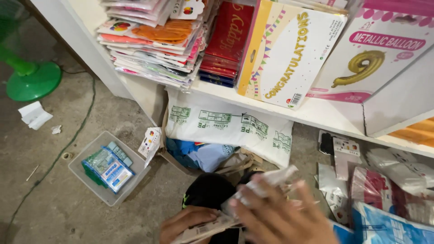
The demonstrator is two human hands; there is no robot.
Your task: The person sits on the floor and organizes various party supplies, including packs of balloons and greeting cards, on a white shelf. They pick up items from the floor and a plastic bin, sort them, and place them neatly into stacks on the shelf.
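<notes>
Your left hand (185,222) grips the near end of a flat clear packet (253,194) low in the scene, while your right hand (280,214) (blurred) lies spread over its middle, fingers loosely closed on it. Beyond them a white printed bag (226,126) sits under the white shelf (325,115), with a clear plastic tub (90,151) on the floor (54,199) to the left.

We see flat party packets (153,40) stacked on the white shelf (325,118); beside them a cream banner pack (289,49) and pink balloon pack (375,54). Below, white printed bags (226,129); blue packets fill a clear tub (106,168).
</notes>
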